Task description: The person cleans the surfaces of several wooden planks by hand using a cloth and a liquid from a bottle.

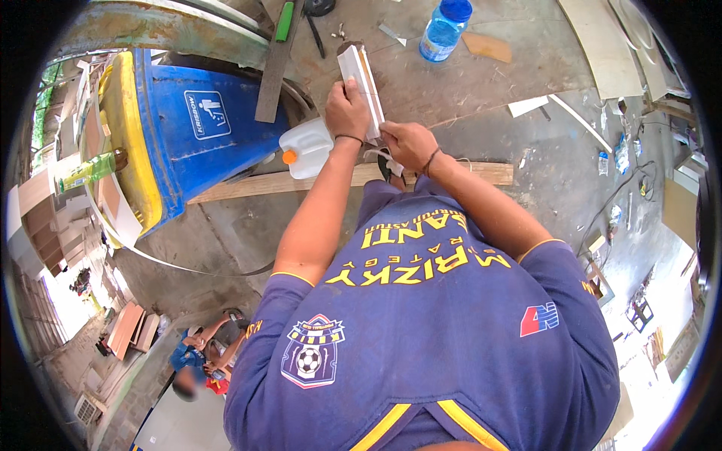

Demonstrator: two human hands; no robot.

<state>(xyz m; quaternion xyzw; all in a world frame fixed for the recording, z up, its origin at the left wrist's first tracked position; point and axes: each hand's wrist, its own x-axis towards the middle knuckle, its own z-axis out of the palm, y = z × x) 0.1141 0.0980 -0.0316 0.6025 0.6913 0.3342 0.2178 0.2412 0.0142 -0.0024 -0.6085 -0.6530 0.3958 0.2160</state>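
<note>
Grasps the white strip (362, 81) near mid-length with the left hand (346, 113), thumb against the upper face, fingers wrapped around the left side. Pinches the near end, as far as can be seen, between the closed fingers of the right hand (410, 144). Runs lengthwise away from the body, leaning left toward the far end, well past the left knuckles. Lies over the grey-brown board (429, 94), across its near edge and well left of the blue bottle (445, 31); cannot tell about contact underneath. Points nearest end back toward the wooden plank (477, 174). Turns most, by judgement, on that near end: right at the right fingertips, so closer to the right hand, with the far end closer to the left and ahead of both, out of either grip.
</note>
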